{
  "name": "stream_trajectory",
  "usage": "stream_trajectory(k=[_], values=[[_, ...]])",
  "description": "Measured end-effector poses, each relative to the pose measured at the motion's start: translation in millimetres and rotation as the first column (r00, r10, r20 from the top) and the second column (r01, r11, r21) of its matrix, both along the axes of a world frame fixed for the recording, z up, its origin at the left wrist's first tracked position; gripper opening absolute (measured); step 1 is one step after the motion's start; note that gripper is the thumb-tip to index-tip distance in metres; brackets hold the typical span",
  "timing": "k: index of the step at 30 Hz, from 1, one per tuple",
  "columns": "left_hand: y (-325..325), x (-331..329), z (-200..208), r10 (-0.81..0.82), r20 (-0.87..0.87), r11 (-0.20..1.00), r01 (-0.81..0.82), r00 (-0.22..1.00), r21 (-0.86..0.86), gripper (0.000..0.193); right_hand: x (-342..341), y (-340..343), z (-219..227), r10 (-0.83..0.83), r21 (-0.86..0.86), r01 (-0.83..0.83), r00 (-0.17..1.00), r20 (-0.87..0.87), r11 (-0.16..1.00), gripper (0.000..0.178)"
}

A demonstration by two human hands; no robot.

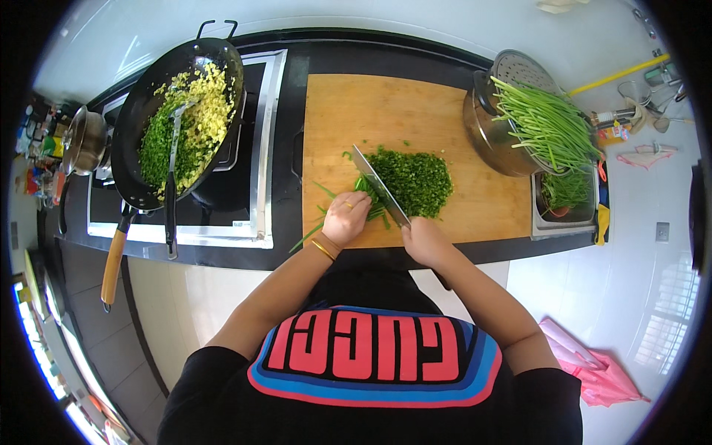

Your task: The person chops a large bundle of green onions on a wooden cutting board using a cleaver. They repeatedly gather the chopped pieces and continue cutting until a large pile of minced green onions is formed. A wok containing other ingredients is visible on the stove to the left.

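Observation:
My right hand (424, 241) grips the handle of a kitchen knife (380, 184), its blade slanting away to the left over a wooden cutting board (348, 104). Just left of the blade, my left hand (347, 217) is closed over a small bunch of green chives (363, 187), with the fingertips close to the knife. Some loose stalks stick out beneath that hand toward the board's left edge. A broad heap of finely chopped chives (415, 178) lies against the blade's right side.
At left, a wok (127, 148) on the stove holds chopped chives and yellow scrambled egg, with a spatula (171, 163) resting in it. Beyond it stands a lidded pot (83, 141). Long chives (549, 122) lie across a large steel pot (482, 130) at right, beside a small sink (567, 230).

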State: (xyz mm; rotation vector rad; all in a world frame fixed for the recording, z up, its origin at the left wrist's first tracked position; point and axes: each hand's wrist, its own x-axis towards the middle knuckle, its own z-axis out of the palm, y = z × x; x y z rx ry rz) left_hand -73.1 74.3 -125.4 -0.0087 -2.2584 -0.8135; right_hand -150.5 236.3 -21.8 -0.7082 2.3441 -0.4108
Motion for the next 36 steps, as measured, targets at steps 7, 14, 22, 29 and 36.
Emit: stream_trajectory(k=[7,14,22,29,36], values=[[-2.2,-1.0,2.7,-0.001,-0.003,1.0,0.001,1.0,-0.007,0.017,-8.7,-16.6,-22.6,-0.018,-0.089,0.014,0.999,-0.042,0.996,0.025],[1.2,-0.7,-2.1,0.01,-0.008,1.0,-0.01,1.0,-0.011,0.019,1.9,-14.5,-27.2,-0.119,-0.059,0.117,0.993,-0.022,0.991,0.027],[-1.7,0.3,0.8,0.01,-0.025,0.999,-0.011,1.0,-0.042,0.014,-14.7,-12.6,-28.9,-0.226,-0.192,0.22,0.974,-0.01,0.956,0.03],[-0.2,0.7,0.8,0.006,-0.004,1.0,-0.006,1.0,-0.028,0.013,0.8,18.0,22.5,-0.01,-0.053,0.007,0.999,-0.054,0.999,0.03],[1.4,1.7,-0.1,0.009,-0.007,1.0,-0.009,1.0,-0.028,0.014,8.9,22.2,15.4,0.008,0.098,-0.01,1.0,0.012,0.995,0.031]])
